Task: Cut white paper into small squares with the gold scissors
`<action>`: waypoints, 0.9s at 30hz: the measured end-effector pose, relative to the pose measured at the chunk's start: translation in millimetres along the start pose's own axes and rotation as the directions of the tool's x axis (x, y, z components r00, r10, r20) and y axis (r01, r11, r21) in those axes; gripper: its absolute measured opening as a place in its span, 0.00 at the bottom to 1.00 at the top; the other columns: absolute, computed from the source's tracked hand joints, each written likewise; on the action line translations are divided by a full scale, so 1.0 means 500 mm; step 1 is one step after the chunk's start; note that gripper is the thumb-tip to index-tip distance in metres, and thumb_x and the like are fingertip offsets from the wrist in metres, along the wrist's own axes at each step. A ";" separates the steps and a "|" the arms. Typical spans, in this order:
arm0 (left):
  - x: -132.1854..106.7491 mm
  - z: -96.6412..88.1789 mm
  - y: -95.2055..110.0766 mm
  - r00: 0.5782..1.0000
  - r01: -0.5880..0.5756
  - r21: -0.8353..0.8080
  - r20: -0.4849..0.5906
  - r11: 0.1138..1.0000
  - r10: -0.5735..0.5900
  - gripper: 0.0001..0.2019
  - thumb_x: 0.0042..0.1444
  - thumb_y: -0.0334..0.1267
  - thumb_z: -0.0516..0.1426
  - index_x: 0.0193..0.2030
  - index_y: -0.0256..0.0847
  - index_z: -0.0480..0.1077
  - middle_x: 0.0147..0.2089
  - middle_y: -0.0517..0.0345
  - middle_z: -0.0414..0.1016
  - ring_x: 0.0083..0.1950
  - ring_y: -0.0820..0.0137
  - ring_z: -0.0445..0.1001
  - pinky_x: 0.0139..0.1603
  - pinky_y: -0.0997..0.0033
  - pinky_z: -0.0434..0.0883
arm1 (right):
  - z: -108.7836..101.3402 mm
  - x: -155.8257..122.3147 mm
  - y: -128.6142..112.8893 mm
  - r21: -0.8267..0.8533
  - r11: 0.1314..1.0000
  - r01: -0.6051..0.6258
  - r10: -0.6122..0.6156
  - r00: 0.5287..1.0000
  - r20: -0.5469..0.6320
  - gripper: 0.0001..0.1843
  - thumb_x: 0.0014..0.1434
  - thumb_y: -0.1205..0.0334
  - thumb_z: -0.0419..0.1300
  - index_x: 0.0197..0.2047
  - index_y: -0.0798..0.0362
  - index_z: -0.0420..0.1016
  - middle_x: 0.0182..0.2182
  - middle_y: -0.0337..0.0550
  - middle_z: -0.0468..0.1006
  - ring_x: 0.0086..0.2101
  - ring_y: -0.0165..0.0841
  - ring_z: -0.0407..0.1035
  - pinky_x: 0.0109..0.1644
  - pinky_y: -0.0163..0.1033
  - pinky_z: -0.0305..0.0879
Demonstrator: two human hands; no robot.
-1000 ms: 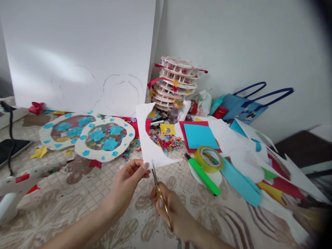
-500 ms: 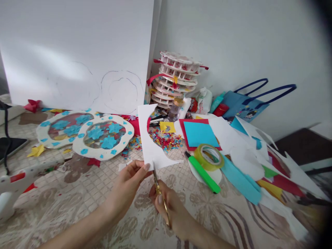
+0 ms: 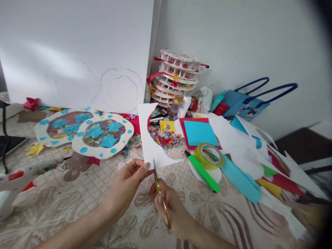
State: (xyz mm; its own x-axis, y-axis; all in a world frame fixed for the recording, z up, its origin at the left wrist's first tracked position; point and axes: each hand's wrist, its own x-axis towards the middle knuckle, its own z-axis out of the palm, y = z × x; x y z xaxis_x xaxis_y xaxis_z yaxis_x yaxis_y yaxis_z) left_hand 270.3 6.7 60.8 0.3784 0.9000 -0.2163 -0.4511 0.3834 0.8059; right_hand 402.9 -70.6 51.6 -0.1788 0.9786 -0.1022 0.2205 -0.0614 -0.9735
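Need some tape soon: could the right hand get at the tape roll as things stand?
Probably, though the right hand holds the gold-handled scissors and would likely need to put them down. The tape roll lies uncovered to its right, past the green tool.

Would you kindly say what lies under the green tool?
Rounded white paper shows on both sides of the green tool, tablecloth at its lower end; what's beneath is hidden.

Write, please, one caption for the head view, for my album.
Left hand holds white paper; right hand holds scissors at the paper's lower edge.
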 end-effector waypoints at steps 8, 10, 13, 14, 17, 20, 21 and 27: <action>-0.002 0.001 -0.003 1.000 -0.013 0.007 0.008 1.000 0.013 0.05 0.55 0.36 0.61 0.29 0.40 0.70 0.34 0.63 0.74 0.39 0.73 0.71 0.49 0.71 0.69 | 0.005 0.004 0.000 -0.038 0.999 -0.012 0.010 0.999 -0.050 0.28 0.58 0.32 0.42 0.29 0.51 0.56 0.21 0.32 0.54 0.22 0.26 0.49 0.25 0.33 0.47; -0.002 0.000 -0.003 1.000 -0.015 0.003 0.006 1.000 0.015 0.05 0.54 0.36 0.61 0.29 0.40 0.70 0.33 0.63 0.74 0.39 0.74 0.72 0.48 0.72 0.70 | 0.008 0.006 0.006 -0.089 0.996 -0.019 0.011 0.996 -0.085 0.29 0.57 0.31 0.41 0.28 0.51 0.56 0.20 0.33 0.56 0.22 0.27 0.51 0.24 0.34 0.47; 0.001 0.000 -0.003 1.000 -0.019 -0.008 -0.013 1.000 0.018 0.05 0.53 0.36 0.62 0.29 0.39 0.71 0.33 0.63 0.74 0.38 0.74 0.72 0.47 0.72 0.70 | 0.015 0.010 0.022 -0.127 0.991 -0.038 0.023 0.993 -0.117 0.30 0.57 0.31 0.40 0.27 0.51 0.56 0.18 0.34 0.58 0.20 0.28 0.53 0.23 0.34 0.47; 0.002 0.000 -0.003 1.000 -0.019 -0.012 -0.019 1.000 0.019 0.06 0.53 0.36 0.62 0.28 0.39 0.71 0.33 0.63 0.74 0.38 0.74 0.72 0.46 0.72 0.71 | 0.017 0.011 0.028 -0.128 0.991 -0.044 0.028 0.992 -0.127 0.29 0.57 0.31 0.41 0.27 0.51 0.57 0.18 0.34 0.59 0.20 0.28 0.53 0.23 0.33 0.47; 0.004 0.001 -0.002 0.999 -0.017 -0.018 -0.036 1.000 0.016 0.07 0.50 0.37 0.64 0.27 0.38 0.71 0.32 0.62 0.74 0.37 0.73 0.72 0.45 0.72 0.71 | 0.025 0.013 0.045 -0.110 0.992 -0.059 0.040 0.985 -0.167 0.30 0.55 0.30 0.43 0.26 0.51 0.58 0.16 0.34 0.58 0.19 0.27 0.53 0.21 0.33 0.47; 0.005 0.003 -0.001 0.999 -0.018 -0.018 -0.051 1.000 0.017 0.07 0.49 0.37 0.64 0.27 0.39 0.71 0.32 0.62 0.74 0.37 0.73 0.72 0.45 0.72 0.71 | 0.030 0.015 0.052 -0.087 0.993 -0.073 0.056 0.981 -0.186 0.30 0.54 0.30 0.44 0.26 0.51 0.58 0.15 0.33 0.58 0.18 0.27 0.53 0.20 0.32 0.47; 0.005 0.003 -0.001 0.999 -0.018 -0.020 -0.052 1.000 0.017 0.07 0.49 0.37 0.64 0.27 0.39 0.71 0.32 0.62 0.74 0.37 0.73 0.72 0.45 0.72 0.71 | 0.032 0.016 0.052 -0.082 0.994 -0.077 0.061 0.980 -0.188 0.30 0.54 0.30 0.44 0.27 0.51 0.58 0.15 0.33 0.58 0.18 0.27 0.53 0.20 0.32 0.47; 0.005 0.004 -0.004 0.998 -0.022 -0.026 -0.067 0.999 0.020 0.07 0.48 0.37 0.65 0.27 0.39 0.72 0.32 0.61 0.75 0.36 0.73 0.73 0.43 0.73 0.72 | 0.036 0.021 0.044 -0.005 0.994 -0.113 0.110 0.975 -0.195 0.30 0.52 0.29 0.46 0.25 0.51 0.58 0.13 0.31 0.57 0.15 0.25 0.52 0.18 0.31 0.48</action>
State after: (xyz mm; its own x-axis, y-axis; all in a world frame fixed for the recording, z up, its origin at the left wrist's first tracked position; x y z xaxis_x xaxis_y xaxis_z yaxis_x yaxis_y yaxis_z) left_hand 273.5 8.0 59.8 0.3145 0.9193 -0.2366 -0.4801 0.3691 0.7958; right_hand 388.5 -65.4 25.4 0.0365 0.9854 -0.1665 0.2436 -0.1704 -0.9548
